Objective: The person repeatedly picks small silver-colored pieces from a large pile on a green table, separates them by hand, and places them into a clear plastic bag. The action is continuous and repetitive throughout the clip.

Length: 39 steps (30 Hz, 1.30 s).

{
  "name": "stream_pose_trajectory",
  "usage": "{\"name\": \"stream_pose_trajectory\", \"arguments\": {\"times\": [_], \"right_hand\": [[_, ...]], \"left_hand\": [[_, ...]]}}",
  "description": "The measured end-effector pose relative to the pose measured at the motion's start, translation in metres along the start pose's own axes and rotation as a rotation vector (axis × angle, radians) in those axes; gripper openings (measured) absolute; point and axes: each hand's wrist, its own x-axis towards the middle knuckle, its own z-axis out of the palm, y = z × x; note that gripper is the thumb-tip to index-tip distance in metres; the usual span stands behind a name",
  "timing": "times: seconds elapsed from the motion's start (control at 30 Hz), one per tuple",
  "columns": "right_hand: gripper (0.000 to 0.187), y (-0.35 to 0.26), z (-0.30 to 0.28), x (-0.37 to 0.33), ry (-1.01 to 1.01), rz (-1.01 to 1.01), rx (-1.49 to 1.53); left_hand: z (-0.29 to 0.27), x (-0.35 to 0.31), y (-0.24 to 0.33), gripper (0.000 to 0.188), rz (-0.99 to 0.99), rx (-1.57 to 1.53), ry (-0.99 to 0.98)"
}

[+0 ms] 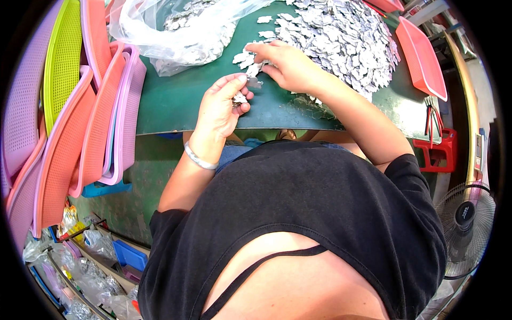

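Note:
My left hand (221,104), a bangle on its wrist, is closed around several small flat metal pieces (239,99). One grey piece (254,82) sticks out past its thumb and forefinger. To the right, my right hand (285,64) is open, thumb and fingers apart, over a few loose silver pieces (246,60) on the green tabletop (176,106). Whether its fingertips touch them I cannot tell. A large heap of the same irregular flat pieces (336,40) spreads behind and right of this hand.
A clear plastic bag (160,42) with more pieces lies at the back left. Stacked purple, orange and green perforated baskets (101,122) stand left of the table. On the right are a pink tray (421,58), a red stool (442,152) and a fan (465,229).

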Motion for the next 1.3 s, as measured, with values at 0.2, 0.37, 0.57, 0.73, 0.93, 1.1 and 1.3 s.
{"name": "stream_pose_trajectory", "arguments": {"times": [0.2,0.37,0.57,0.73,0.93,1.1,1.3], "right_hand": [[0.04,-0.004,0.007,-0.002,-0.003,-0.124,-0.285],[0.038,0.002,0.008,0.001,0.059,-0.07,-0.152],[0.042,0.0,-0.001,0.004,-0.017,0.311,0.391],[0.046,-0.013,-0.016,0.012,-0.097,0.473,0.742],[0.047,-0.015,-0.021,0.012,-0.164,0.493,0.733],[0.052,-0.004,-0.016,-0.002,-0.171,0.073,-0.048],[0.055,-0.014,-0.002,-0.009,-0.049,-0.145,-0.342]], "left_hand": [[-0.004,0.0,0.001,0.01,0.002,-0.009,0.003],[-0.012,0.002,0.002,0.015,-0.041,-0.162,-0.01],[-0.015,0.006,0.002,0.014,-0.104,-0.28,-0.055],[-0.005,0.006,0.003,0.011,-0.06,-0.153,-0.061],[-0.001,0.007,0.001,0.01,-0.069,-0.096,-0.067],[-0.008,0.007,0.0,0.003,-0.026,-0.153,-0.114],[-0.01,0.007,0.0,0.004,-0.041,-0.184,-0.095]]}}
